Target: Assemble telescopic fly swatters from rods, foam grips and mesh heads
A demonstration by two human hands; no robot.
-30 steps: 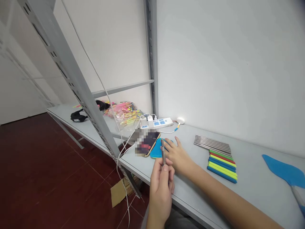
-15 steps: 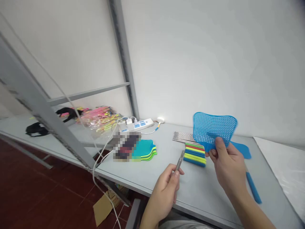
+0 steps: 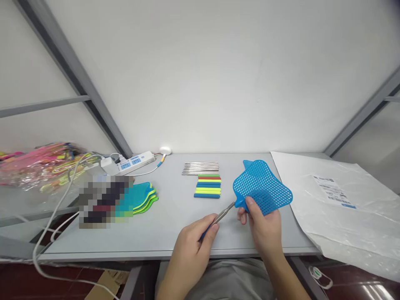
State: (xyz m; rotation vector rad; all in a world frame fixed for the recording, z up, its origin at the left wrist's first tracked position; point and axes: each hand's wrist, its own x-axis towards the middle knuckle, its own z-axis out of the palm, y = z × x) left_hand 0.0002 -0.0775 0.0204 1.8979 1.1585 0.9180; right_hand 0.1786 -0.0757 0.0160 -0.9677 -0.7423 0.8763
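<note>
My left hand is closed around a telescopic metal rod with a blue grip, its tip pointing up and right. My right hand pinches a blue perforated fly swatter head near its neck. Rod tip and neck meet or nearly meet; I cannot tell whether one is inside the other. Behind the head a blue piece shows, mostly hidden. In mid-table lie several thin metal rods above a row of coloured grips. To the left are stacked swatter heads, blue on top.
A power strip with plugs and white cables stands at the back left, a blurred-out phone in front. Plastic-bagged colourful items lie far left. A white package covers the right side. Grey shelf posts flank the table.
My right hand has taken a blue swatter head from the stack and carried it right. My left hand has brought the rod's tip to its neck. The view has turned right.
</note>
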